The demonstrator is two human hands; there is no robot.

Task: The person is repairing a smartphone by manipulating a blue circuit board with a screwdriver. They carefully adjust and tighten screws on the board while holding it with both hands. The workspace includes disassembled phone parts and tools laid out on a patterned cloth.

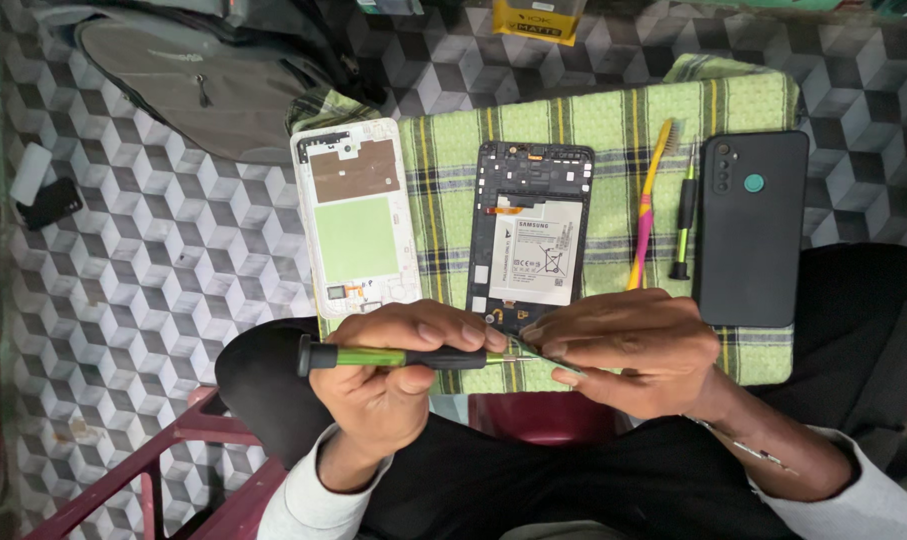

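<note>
Both hands are working nearest the camera, above the person's lap in dark trousers. Left hand [393,375] is wrapping its fingers closed around a green-and-black precision screwdriver [403,357], holding it level so that its tip is pointing across toward the right hand [628,350]. That hand is pinching its fingertips together on something thin at the driver's tip; what exactly it is gripping is too small to tell.

Just beyond the knuckles of both hands, a green-and-yellow checked cloth [593,120] is covering the table [153,290], whose surface is showing a grey cube pattern. Beyond the right hand and out to its far side, a closed black smartphone with a round teal spot [751,228] is lying back-up. Straight ahead of the two hands, an opened black phone body with a white rectangular battery [531,235] is lying with its insides showing, its near end almost touching the fingertips. Beyond the left hand, a white plastic phone back shell with a copper-coloured patch and a pale green panel [355,215] is resting apart from that body, half off the cloth.

Between the opened body and the closed phone, a yellow-and-pink toothbrush [648,205] and a second small green-and-black screwdriver [684,215] are lying side by side.

Judging by this, the shell is already off and the battery is still seated, so the dismantling seems to be partway along, with work centring on the body's near edge.
</note>
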